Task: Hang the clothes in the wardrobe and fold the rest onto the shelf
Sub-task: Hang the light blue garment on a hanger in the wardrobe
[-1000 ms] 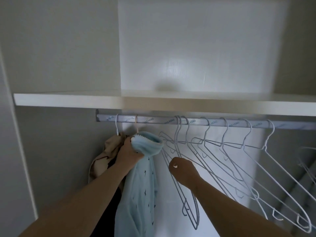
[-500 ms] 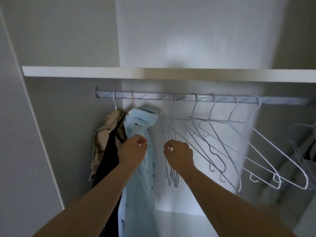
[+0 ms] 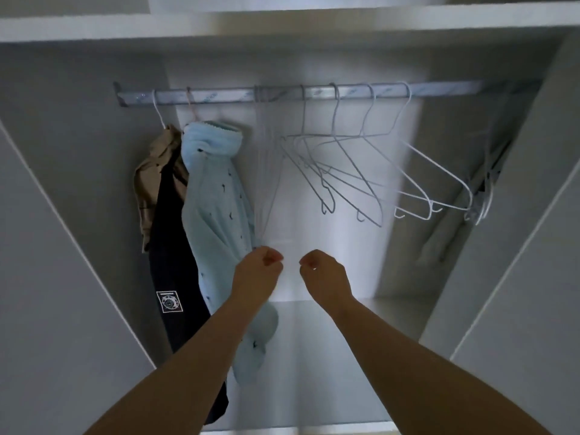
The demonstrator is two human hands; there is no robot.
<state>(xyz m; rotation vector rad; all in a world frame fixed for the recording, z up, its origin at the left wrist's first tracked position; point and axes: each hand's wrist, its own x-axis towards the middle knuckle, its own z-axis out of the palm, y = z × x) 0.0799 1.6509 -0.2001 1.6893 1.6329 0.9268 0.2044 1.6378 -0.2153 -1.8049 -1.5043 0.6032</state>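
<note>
Open wardrobe [image 3: 47,246], looked into from head height, both bare arms reaching in from below. Across the top, a white shelf [image 3: 282,23]; just under it, a metal rail [image 3: 219,96] running left to right.

At the rail's left end, a white hanger [image 3: 158,111] carrying a tan garment [image 3: 153,171]. In front of that, a dark navy garment [image 3: 175,262] with a small white square label [image 3: 169,302] low down.

Just to the right, touching both, a light blue garment [image 3: 216,189] with small dark specks. Hung from a pinkish hanger [image 3: 192,105], collar bunched at the top, long body trailing down behind the left forearm.

Left hand [image 3: 257,271] low in the middle, at the blue garment's right edge, fingers curled in to the thumb, nothing visible in the grip. Above it, a few thin hangers [image 3: 266,183], blurred.

Right hand [image 3: 326,274] just beside the left, not touching it, curled the same way, likewise with nothing visible in it.

Further right on the rail, a cluster of empty wire hangers [image 3: 345,171], tilted and overlapping. At far right, more hangers [image 3: 483,196], too dim to count.
</note>
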